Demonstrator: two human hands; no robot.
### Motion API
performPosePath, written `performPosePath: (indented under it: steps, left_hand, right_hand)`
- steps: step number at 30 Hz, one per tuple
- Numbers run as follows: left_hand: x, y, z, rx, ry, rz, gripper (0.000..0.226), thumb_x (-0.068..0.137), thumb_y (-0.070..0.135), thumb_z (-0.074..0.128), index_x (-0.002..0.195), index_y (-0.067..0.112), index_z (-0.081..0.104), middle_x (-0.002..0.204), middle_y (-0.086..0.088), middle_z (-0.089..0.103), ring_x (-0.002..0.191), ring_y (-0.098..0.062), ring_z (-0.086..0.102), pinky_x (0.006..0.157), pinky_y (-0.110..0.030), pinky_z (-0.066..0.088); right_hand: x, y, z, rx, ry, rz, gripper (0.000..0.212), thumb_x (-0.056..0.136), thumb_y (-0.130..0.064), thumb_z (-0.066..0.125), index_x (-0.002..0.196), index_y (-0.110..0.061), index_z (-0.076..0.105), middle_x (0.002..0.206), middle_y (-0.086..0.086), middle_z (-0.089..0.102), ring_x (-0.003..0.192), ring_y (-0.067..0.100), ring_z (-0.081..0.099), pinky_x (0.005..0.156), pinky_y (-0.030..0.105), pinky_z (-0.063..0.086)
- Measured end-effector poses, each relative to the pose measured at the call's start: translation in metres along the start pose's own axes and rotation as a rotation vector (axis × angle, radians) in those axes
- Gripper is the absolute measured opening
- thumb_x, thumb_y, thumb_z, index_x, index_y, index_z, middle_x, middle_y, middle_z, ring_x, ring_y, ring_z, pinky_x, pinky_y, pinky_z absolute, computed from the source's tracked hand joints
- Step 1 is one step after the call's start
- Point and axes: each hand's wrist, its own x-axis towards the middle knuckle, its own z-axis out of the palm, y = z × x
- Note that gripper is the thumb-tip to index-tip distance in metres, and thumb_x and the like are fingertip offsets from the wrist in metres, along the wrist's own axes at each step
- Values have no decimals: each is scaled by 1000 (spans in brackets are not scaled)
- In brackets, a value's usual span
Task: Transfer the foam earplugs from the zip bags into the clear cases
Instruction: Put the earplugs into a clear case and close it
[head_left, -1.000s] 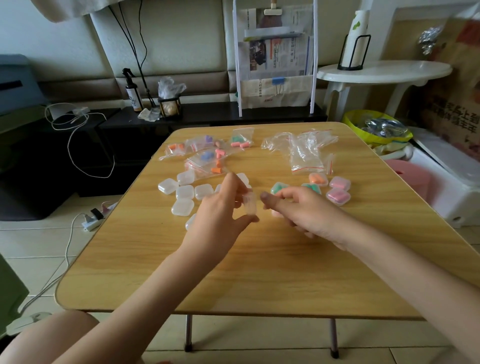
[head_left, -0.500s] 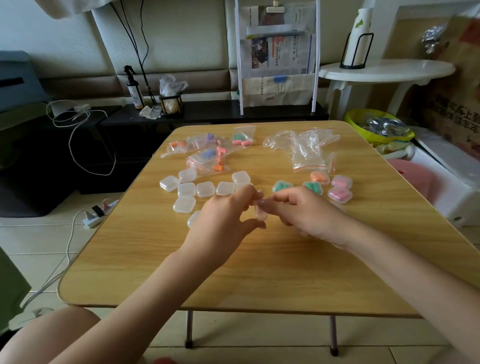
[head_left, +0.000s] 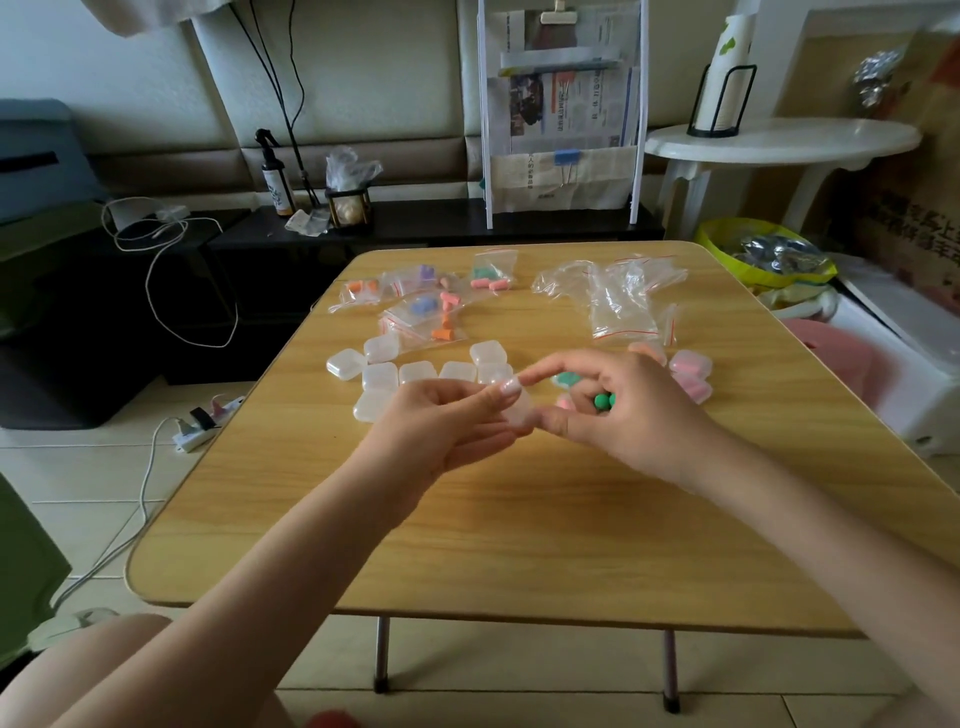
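We are holding a small clear plastic case (head_left: 519, 410) between both hands above the middle of the wooden tabletop (head_left: 519, 519): our left hand (head_left: 441, 431) pinching it, our right hand (head_left: 618, 415) curling around green foam earplugs (head_left: 604, 400). We judge we are opening it; next, the earplugs need pressing inside.

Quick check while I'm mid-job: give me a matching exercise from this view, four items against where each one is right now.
Items:
1. green earplugs
2. small clear case
3. empty zip bags
4. empty clear cases

Places:
A. pinched between the left hand and right hand
B. far right part of the table
C. tucked in the right hand's curled fingers
D. grouped on the table just beyond the left hand

Pairs: 1-C, 2-A, 3-B, 4-D
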Motion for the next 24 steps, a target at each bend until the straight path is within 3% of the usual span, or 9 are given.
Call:
performPosePath:
  steps: [2, 6, 9, 11, 14, 16, 21, 24]
  left_hand:
    - [0, -3, 2, -45, -34, -44, 46, 67, 27, 71, 98, -6, 65, 89, -19, 73, 82, -19, 72, 71, -20, 58]
    - [1, -3, -1, -75, -66, -70, 41, 71, 23, 69, 97, -7, 67, 94, -23, 71, 86, -22, 72, 72, -19, 57]
    - [4, -4, -2, -102, -85, -90, 40, 69, 22, 70, 95, -8, 67, 91, -22, 71, 87, -24, 72, 74, -20, 57]
    - [5, -3, -4, -128, -91, -106, 38, 67, 22, 70, 90, -7, 68, 87, -21, 72, 84, -23, 72, 73, -20, 57]
    - [5, -2, -5, -140, -117, -124, 36, 69, 22, 68, 89, -7, 68, 84, -20, 72, 83, -23, 72, 73, -19, 57]
    - [5, -1, -5, -156, -126, -139, 40, 69, 21, 67, 93, -12, 65, 82, -20, 71, 82, -23, 72, 72, -19, 57]
    - [6, 2, -4, -189, -122, -174, 38, 69, 19, 67, 91, -12, 65, 81, -21, 71, 82, -24, 72, 66, -17, 57]
    - [5, 2, -3, -88, -67, -149, 49, 68, 25, 72, 99, -11, 64, 83, -20, 72, 85, -23, 72, 66, -17, 57]
  right_hand:
    - [-1, -2, 4, -100, 34, -61, 31, 79, -47, 67, 104, -30, 66, 48, -8, 39, 47, 9, 35, 53, 27, 30]
    - [1, 2, 7, -250, 43, -135, 23, 87, -39, 64, 104, -23, 68, 48, -9, 39, 47, 9, 40, 53, 32, 34]
    - [0, 2, 5, -302, 44, -169, 32, 86, -46, 59, 104, -21, 70, 49, -13, 39, 48, 7, 42, 56, 26, 34]
    - [0, 0, 5, -407, 76, -235, 40, 88, -51, 53, 104, -20, 71, 52, -17, 45, 51, 6, 50, 61, 32, 41]
    - [0, 2, 7, -536, 128, -368, 41, 92, -44, 43, 102, -14, 71, 58, -5, 64, 49, 21, 62, 50, 34, 48]
    - [0, 4, 8, -553, 129, -389, 41, 93, -39, 40, 103, -12, 69, 59, 1, 67, 48, 24, 62, 47, 33, 48]
    - [0, 2, 8, -568, 111, -408, 40, 94, -36, 39, 104, -11, 68, 57, -4, 64, 44, 16, 57, 43, 30, 45]
    - [-1, 0, 9, -510, 73, -325, 43, 92, -41, 38, 114, -14, 63, 50, -14, 44, 40, 0, 37, 42, 22, 34]
